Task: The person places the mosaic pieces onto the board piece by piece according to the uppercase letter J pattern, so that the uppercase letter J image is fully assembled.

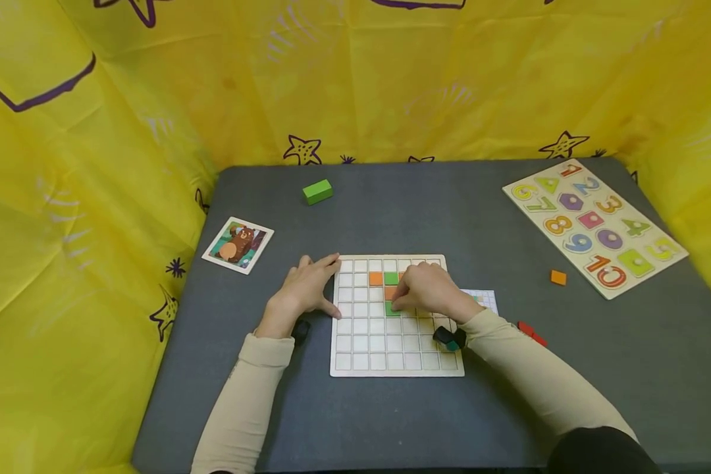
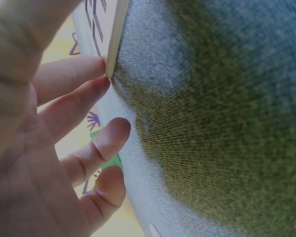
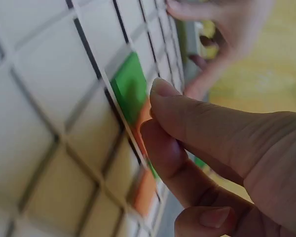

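- Touching the white grid board at its left edge: left hand, fingers spread, two fingertips against the far left corner.
- Right hand over the board, thumb and index tips close together at the near green tile; can't tell if they pinch anything.
- Near green tile sits mid-board, just nearer than an orange one; far green tile beyond that, left orange tile beside it.
- Board lies flat on the bench; printed sheet at its right, partly hidden.
- Far: green block.
- Left: bear picture.
- Right: number board, loose orange piece, red pieces by the right sleeve.
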`<state>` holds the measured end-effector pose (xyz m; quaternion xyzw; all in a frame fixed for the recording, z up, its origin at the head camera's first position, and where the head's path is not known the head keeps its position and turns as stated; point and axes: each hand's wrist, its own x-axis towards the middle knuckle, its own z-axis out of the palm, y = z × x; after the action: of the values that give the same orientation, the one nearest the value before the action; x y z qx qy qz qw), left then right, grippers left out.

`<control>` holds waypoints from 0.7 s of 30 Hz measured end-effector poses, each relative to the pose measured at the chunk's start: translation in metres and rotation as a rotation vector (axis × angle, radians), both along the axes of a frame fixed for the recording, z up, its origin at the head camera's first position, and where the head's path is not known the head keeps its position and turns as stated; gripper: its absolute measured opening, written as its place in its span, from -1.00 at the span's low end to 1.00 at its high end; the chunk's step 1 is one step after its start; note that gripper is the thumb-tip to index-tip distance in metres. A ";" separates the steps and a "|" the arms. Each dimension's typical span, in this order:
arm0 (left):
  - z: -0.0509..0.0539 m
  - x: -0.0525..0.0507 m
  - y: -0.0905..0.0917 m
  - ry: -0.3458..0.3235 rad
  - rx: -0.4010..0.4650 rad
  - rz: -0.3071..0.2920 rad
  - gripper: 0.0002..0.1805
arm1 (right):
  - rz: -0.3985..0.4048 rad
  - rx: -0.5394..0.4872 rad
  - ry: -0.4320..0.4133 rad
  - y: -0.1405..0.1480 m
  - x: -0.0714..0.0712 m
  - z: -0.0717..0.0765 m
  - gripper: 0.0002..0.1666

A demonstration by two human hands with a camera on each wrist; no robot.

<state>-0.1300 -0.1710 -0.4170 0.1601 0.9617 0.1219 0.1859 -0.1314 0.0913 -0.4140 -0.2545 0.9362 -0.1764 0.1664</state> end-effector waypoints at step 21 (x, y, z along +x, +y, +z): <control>-0.003 -0.003 0.000 -0.027 0.009 0.000 0.23 | -0.309 0.053 -0.022 0.141 -0.004 0.003 -0.78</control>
<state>-0.1331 -0.1712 -0.4203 0.1594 0.9585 0.1284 0.1983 -0.1353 0.2320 -0.4112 -0.1012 0.9667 -0.1778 0.1541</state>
